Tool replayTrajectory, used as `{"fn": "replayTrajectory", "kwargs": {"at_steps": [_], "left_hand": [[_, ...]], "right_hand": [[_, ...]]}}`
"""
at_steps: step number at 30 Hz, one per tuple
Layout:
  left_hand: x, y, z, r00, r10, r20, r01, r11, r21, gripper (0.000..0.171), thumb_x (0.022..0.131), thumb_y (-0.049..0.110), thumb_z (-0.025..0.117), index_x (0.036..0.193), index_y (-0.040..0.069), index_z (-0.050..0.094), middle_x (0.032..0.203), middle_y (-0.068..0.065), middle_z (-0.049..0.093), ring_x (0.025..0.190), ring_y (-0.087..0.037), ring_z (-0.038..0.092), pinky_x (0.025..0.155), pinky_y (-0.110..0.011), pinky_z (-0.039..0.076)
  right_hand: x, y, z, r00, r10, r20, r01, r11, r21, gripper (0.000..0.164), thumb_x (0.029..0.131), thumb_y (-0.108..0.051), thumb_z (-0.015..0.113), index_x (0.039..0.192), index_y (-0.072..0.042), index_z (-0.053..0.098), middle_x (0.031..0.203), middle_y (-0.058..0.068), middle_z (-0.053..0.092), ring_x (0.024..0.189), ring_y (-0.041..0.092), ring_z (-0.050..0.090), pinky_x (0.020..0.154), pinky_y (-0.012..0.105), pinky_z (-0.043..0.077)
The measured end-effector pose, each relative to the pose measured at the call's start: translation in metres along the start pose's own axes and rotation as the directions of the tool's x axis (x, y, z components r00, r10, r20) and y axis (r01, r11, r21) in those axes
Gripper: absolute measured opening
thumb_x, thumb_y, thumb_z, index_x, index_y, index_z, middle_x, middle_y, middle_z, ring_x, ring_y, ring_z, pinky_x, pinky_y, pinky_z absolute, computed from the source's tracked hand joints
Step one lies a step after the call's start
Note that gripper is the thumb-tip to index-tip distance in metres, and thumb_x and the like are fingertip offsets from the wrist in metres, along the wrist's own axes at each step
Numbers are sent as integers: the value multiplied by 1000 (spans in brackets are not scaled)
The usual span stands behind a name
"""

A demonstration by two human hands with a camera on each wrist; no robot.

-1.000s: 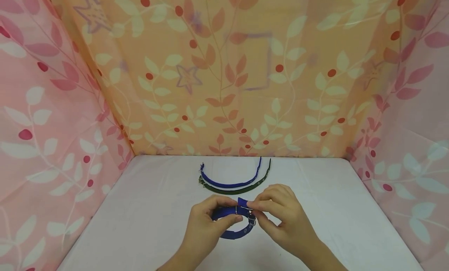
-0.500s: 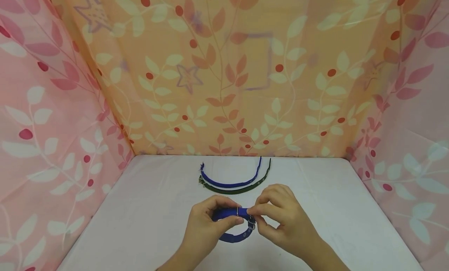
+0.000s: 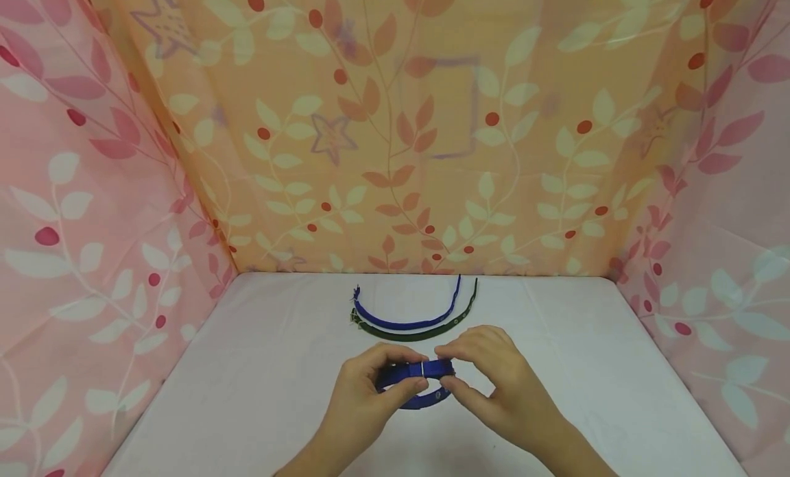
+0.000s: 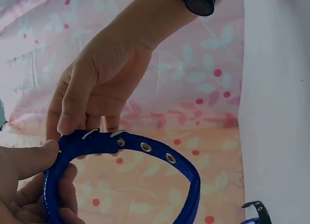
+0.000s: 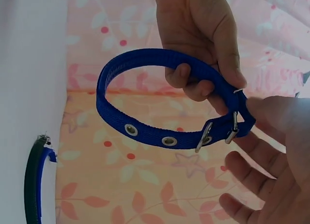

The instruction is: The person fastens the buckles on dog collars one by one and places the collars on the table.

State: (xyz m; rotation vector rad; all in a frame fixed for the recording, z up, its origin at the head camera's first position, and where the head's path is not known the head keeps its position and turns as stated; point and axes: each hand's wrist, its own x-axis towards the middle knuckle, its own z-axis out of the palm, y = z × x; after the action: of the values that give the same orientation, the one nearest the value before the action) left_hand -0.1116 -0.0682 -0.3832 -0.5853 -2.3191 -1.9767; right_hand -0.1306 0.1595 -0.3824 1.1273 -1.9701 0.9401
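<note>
A blue pet collar (image 3: 439,369), closed into a loop, is held up between both hands. My left hand (image 3: 364,391) grips the band, thumb in front and fingers behind, beside a thin metal keeper (image 3: 422,369). At the collar's right end my right hand (image 3: 496,377) pinches the folded strap with thumb and forefinger. The right wrist view shows the metal buckle (image 5: 233,128) close to that pinch, with a metal ring (image 5: 203,136) beside it. Metal-rimmed eyelets (image 5: 131,129) run along the lower strap. The right hand's other fingers (image 5: 249,175) are spread off the collar.
Behind the hands, a green collar (image 3: 407,337) and another blue collar (image 3: 404,326) lie in curves on the white table (image 3: 259,367). Patterned cloth walls stand at the back (image 3: 395,189), left (image 3: 80,258) and right (image 3: 722,258).
The strap's free end, raised above the band a second ago, now lies flat along it through the keeper. The right fingers have shifted to the collar's end, and the loop has tilted.
</note>
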Motion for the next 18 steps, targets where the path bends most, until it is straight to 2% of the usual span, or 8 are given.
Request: {"fn": "replayTrajectory", "kwargs": {"at_steps": [4,7,9,13,16,18], "left_hand": [[0,0,-2,999,39,-12,-40,998,-49,25,89,19,81,113,19,73,108,-1,74,96,-20,72,84,-31,61],[0,-2,-3,994,110,-16,-111,991,-74,25,90,15,80,114,16,73,109,-3,74,96,-21,71,83,-32,61],[1,-3,-4,987,157,-30,-158,986,-52,25,90,14,80,114,17,74,109,-2,74,96,-20,69,83,-30,61],[2,-5,-7,965,251,-73,-247,967,61,24,89,15,81,112,20,75,106,3,74,96,-17,64,82,-24,56],[3,-5,-10,951,291,-100,-277,951,138,22,89,17,81,110,21,75,103,6,74,97,-15,65,82,-25,53],[3,-4,-12,948,295,-116,-272,945,180,22,88,17,82,108,24,76,101,9,74,96,-15,65,83,-26,52]], "right_hand": [[-3,-1,-4,989,128,70,-128,992,-1,45,90,-29,81,131,-19,65,112,-10,69,106,12,59,100,23,42],[-5,-3,-6,967,230,113,-229,973,-22,56,84,-21,87,134,-23,63,112,-13,68,106,9,58,97,25,45],[-6,-4,-7,955,270,123,-268,963,-33,60,81,-16,88,135,-24,62,109,-15,67,106,8,58,96,26,47],[-5,-3,-7,965,245,97,-243,970,-35,61,80,-13,88,134,-22,63,106,-15,68,104,9,59,96,27,46],[-5,-2,-7,975,211,75,-208,977,-43,57,82,-16,87,134,-19,63,105,-14,69,104,10,60,98,26,43],[-5,-1,-8,978,201,64,-197,979,-53,54,84,-18,86,133,-18,64,104,-14,69,104,10,60,100,25,42]]}}
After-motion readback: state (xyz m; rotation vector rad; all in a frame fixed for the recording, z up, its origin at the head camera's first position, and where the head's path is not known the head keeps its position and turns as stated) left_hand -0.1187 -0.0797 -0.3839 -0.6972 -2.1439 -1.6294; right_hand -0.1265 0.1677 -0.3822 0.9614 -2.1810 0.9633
